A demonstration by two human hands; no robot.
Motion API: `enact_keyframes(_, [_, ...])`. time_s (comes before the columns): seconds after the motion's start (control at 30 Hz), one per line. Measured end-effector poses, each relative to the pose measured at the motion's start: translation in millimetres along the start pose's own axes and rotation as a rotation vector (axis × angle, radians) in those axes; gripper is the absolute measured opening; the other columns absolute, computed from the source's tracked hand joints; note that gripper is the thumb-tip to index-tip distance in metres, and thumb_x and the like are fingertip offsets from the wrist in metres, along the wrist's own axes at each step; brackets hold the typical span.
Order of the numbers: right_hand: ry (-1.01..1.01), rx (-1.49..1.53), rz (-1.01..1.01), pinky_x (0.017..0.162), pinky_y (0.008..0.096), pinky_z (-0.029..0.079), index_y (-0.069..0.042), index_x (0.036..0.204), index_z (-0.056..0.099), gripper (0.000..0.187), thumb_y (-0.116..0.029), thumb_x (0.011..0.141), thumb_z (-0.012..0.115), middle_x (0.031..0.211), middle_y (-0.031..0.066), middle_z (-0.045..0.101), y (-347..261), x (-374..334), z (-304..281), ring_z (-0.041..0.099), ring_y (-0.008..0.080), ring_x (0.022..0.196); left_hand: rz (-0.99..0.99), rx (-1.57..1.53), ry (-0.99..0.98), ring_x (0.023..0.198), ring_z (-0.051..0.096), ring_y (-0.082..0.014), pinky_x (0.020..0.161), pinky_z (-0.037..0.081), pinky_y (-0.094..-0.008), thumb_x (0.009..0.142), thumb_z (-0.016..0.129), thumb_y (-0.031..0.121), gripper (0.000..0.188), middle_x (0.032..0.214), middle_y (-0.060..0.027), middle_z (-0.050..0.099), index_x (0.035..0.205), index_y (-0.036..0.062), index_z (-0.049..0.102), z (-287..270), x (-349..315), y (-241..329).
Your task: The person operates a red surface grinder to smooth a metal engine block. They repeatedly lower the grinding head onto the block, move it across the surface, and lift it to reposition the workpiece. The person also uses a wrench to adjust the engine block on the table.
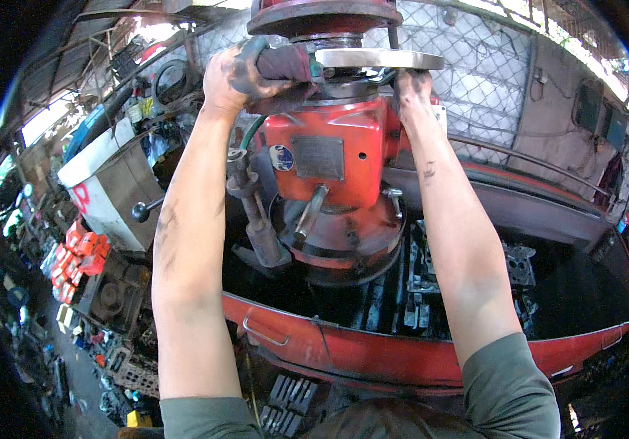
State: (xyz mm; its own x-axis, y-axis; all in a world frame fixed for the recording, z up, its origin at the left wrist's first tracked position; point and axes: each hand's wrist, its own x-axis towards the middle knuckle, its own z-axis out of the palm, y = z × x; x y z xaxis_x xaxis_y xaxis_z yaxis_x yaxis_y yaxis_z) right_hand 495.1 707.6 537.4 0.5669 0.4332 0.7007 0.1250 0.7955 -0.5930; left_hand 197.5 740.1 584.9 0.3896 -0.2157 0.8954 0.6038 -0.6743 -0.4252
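Observation:
My raised left hand (235,74) is closed round a dark maroon cloth-like bundle (285,64). The bundle meets the left edge of a flat, shiny metal disc (384,58). My right hand (412,89) is up against the underside of the disc near its right end; its fingers are mostly hidden. Both hands have dark smudges. The disc sits around the upper column of a red machine (322,150), just under a wide dark-red flange (324,17). A metal plate and a round sticker mark the front of the machine's housing.
A short metal shaft (311,214) juts toward me from the housing. A black-knobbed lever (141,212) sticks out at left. Below, a red-walled tray (395,356) holds dark metal parts (420,274). Red boxes (80,252) and clutter lie at left, beside a pale cabinet (113,194).

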Motion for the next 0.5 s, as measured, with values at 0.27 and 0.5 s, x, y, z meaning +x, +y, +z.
enact_keyframes(0.27, [-0.250,-0.599,0.116,0.094,0.0334,0.040,0.000,0.125,0.050,0.046,-0.034,0.094,0.054,0.116,0.0114,0.060,39.0,-76.6,-58.4,0.052,0.0199,0.104,-0.068,-0.096,0.020,0.076,0.065,-0.0332,0.066,0.052,-0.0386,0.052,0.085,0.031,0.056,0.080,-0.0145,0.065,0.097,0.0082,0.060,-5.8,-3.2,13.8])
enact_keyframes(0.5, [-0.445,-1.201,0.382,0.068,0.0420,0.052,0.004,0.108,0.053,0.038,-0.029,0.089,0.052,0.085,0.0220,0.066,61.6,-194.5,-109.3,0.064,0.0333,0.077,0.025,-0.049,0.085,0.080,0.066,-0.0328,0.071,0.052,-0.0374,0.053,0.084,0.035,0.060,0.087,-0.0144,0.067,0.101,0.0079,0.061,-5.0,-1.1,12.3])
